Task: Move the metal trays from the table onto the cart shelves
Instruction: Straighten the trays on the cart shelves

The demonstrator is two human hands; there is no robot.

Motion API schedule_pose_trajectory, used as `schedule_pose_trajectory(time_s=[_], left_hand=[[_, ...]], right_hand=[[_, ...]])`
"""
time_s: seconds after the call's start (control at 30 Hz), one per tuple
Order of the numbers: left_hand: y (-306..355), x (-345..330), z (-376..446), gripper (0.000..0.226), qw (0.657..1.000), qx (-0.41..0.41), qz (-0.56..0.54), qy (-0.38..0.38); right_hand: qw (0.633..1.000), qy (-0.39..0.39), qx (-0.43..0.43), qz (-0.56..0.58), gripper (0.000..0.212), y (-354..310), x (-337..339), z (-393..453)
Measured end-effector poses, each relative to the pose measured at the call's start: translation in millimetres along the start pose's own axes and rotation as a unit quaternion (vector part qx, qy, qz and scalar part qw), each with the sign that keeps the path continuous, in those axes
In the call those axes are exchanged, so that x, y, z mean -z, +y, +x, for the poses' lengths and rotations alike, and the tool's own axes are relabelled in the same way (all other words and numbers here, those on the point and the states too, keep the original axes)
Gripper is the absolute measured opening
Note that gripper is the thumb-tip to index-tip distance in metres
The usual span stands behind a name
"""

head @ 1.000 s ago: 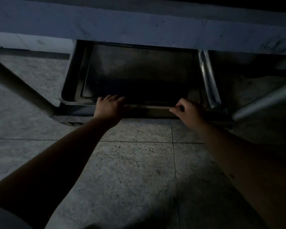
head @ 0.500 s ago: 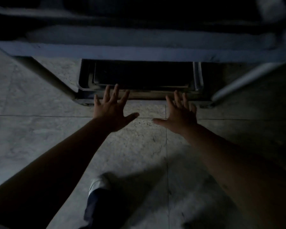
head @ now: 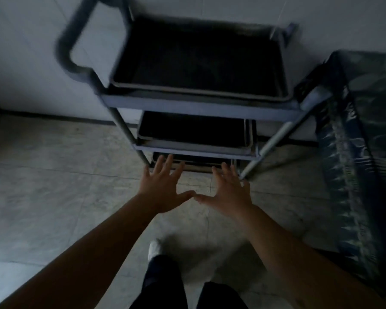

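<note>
Both hands empty in front of a loaded three-shelf cart.

The left hand [head: 163,192] and right hand [head: 228,192] hover palms down with fingers spread, grasping nothing, thumbs nearly touching, just before the cart [head: 198,108]. One metal tray lies on each shelf: the top tray [head: 198,61], the middle tray [head: 194,130], and the bottom tray [head: 198,164], whose front edge shows just beyond the fingertips. A plastic-covered surface [head: 366,130] stands to the right.

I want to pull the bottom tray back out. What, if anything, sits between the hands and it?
Nothing visible does: left hand and right hand hover open just in front of the bottom tray, only bare floor below.
</note>
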State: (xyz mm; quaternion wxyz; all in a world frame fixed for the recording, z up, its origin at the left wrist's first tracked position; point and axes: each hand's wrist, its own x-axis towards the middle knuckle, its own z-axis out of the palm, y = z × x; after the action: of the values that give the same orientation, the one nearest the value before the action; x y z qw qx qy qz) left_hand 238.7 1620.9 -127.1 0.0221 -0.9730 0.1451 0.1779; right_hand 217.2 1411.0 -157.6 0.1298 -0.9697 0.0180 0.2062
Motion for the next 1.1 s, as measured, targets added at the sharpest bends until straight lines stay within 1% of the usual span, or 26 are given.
schedule_pose_trajectory(time_s=[0.1,0.2,0.27,0.4,0.53,0.67,0.77,0.93,1.0,1.1], left_hand=[[-2,51,-22,0.112,0.998,0.004,-0.011,0.056],[-10,82,-35,0.111,0.998,0.012,-0.002,0.064],[-19,96,-40,0.112,0.997,0.019,-0.004,0.079],[-46,117,-49,0.114,0.996,0.007,0.001,0.091],[-72,127,-49,0.109,0.995,-0.017,0.011,0.095],[-84,126,-35,0.110,0.995,-0.036,0.023,0.085],[-86,130,-9,0.113,0.995,-0.044,0.024,0.082],[-83,140,60,0.112,0.997,-0.045,0.022,0.058],[-81,142,88,0.112,0.998,-0.033,0.016,0.048],[-80,143,127,0.112,0.999,-0.040,0.027,0.020]], right_hand=[[0.999,0.044,0.014,-0.021,0.130,-21,54,-25],[0.998,0.063,0.010,-0.028,0.135,-42,94,-40],[0.996,0.085,0.000,-0.032,0.135,-51,109,-44],[0.994,0.099,-0.002,-0.055,0.127,-64,127,-51],[0.992,0.114,-0.021,-0.048,0.123,-73,130,-52],[0.994,0.090,-0.033,-0.052,0.122,-74,129,-46],[0.994,0.091,-0.031,-0.048,0.123,-66,135,-22],[0.993,0.091,-0.021,-0.067,0.121,-40,151,51],[0.992,0.098,-0.009,-0.076,0.118,-29,157,82],[0.989,0.092,0.019,-0.117,0.112,-13,170,127]])
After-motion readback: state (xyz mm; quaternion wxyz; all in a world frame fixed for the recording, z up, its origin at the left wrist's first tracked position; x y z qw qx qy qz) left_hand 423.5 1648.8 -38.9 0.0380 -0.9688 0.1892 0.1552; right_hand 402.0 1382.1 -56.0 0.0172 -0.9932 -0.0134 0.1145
